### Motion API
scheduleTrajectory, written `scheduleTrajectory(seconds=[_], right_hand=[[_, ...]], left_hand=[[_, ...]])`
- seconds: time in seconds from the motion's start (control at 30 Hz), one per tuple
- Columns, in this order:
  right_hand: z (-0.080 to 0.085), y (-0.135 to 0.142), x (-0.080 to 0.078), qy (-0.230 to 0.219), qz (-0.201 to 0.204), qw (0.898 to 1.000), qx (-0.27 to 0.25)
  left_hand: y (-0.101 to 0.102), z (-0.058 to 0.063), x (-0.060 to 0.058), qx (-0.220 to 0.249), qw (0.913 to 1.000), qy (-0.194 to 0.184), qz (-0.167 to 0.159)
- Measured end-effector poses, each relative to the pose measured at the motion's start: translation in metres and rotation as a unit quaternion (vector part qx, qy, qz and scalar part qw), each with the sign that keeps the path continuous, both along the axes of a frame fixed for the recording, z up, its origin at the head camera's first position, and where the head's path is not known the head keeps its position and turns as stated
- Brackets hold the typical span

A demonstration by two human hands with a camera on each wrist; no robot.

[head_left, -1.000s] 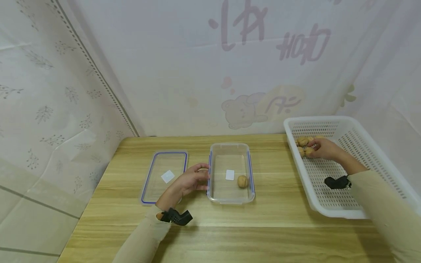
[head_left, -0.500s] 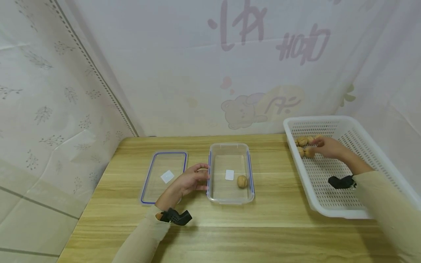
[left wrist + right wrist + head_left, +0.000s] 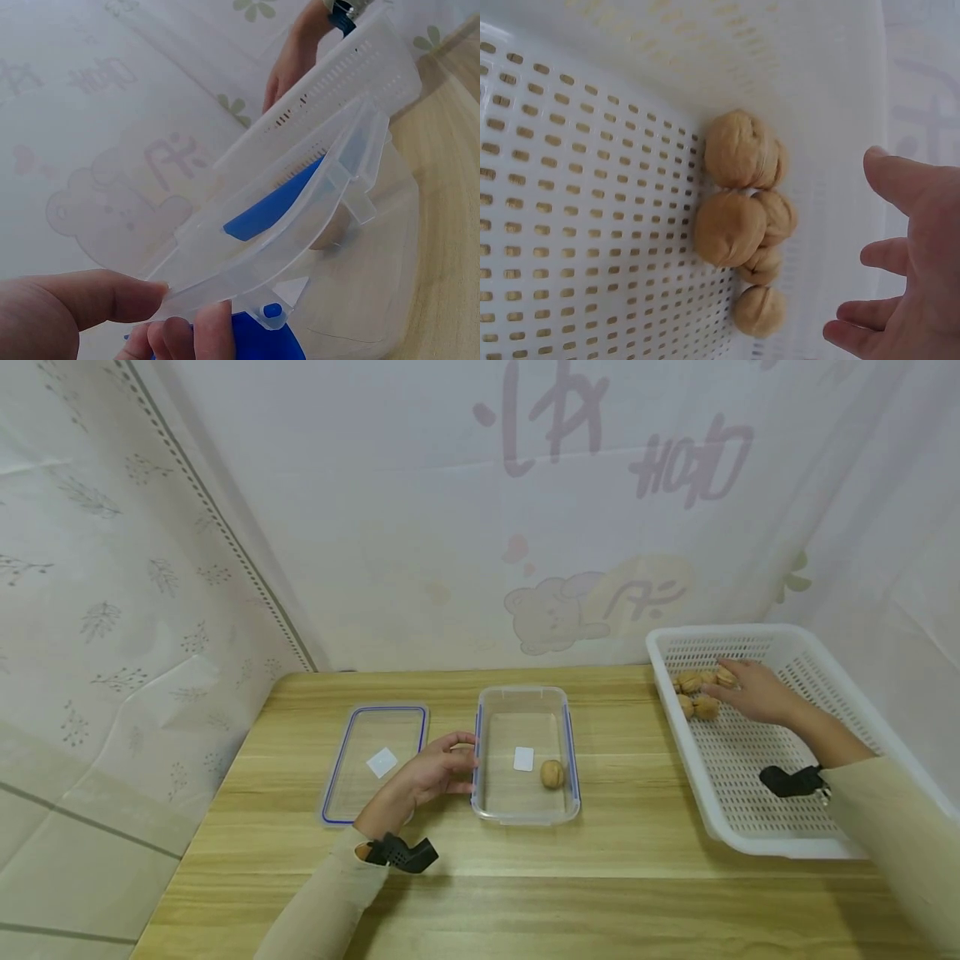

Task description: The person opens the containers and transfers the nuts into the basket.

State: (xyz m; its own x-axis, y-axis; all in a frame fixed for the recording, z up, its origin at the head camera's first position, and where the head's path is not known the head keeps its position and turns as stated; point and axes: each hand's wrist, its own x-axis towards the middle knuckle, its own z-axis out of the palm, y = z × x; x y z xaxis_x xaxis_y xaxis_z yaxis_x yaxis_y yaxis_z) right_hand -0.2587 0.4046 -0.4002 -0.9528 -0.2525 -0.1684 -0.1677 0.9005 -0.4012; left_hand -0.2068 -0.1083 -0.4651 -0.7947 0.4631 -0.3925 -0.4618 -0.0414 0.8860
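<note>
In the head view my left hand (image 3: 435, 770) rests its fingertips against the left side of a clear plastic food container (image 3: 517, 729). The left wrist view has the thumb at the rim and the fingers over a blue clip (image 3: 259, 341). One walnut (image 3: 552, 774) lies in the container's near right corner. My right hand (image 3: 759, 693) hovers inside a white perforated basket (image 3: 787, 848), fingers spread. Several walnuts (image 3: 731, 225) sit clustered against the basket wall in the right wrist view, apart from the fingers, which hold nothing.
A clear lid (image 3: 363, 793) with a blue seal lies flat on the wooden table (image 3: 450, 910), left of the container and partly under the left forearm. A printed curtain (image 3: 405, 560) hangs behind the table's back edge.
My right hand has drawn away from the walnuts, slightly to the right, and its fingers have spread, exposing more of the pile. The left hand and the container have stayed put.
</note>
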Motion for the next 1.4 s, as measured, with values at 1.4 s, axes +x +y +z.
scheduleTrajectory(seconds=[1.4], right_hand=[[0.029, -0.130, 0.018, 0.025, 0.120, 0.991, 0.047]], left_hand=[[-0.001, -0.001, 0.000, -0.005, 1.0000, 0.003, -0.001]])
